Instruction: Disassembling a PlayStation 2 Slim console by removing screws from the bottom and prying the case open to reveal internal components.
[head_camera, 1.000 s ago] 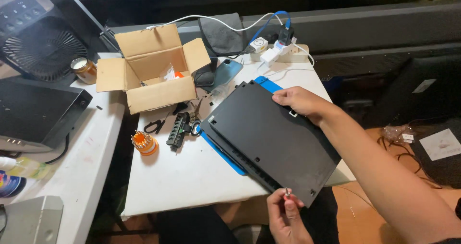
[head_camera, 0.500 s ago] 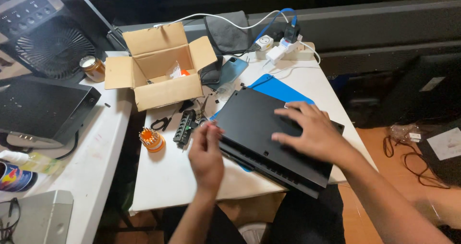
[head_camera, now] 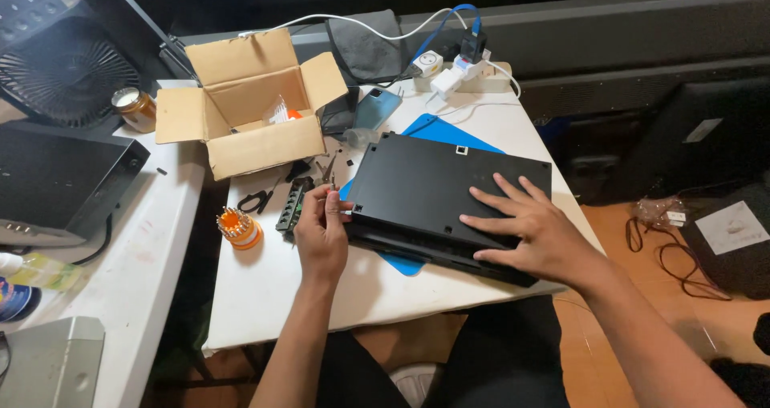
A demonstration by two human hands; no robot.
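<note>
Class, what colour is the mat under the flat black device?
Blue; the mat under the black device shows in the head view.

**Packages and labels around the white table**

An open brown cardboard box point(head_camera: 245, 103) stands at the table's far left corner, flaps spread. A white square label point(head_camera: 461, 150) sits on the black flat device point(head_camera: 445, 187). A white paper sheet point(head_camera: 731, 227) lies on the floor, right.

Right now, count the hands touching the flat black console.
2: the left hand grips the flat black console at its left edge; the right hand lies flat on its top, near the right end.
</note>
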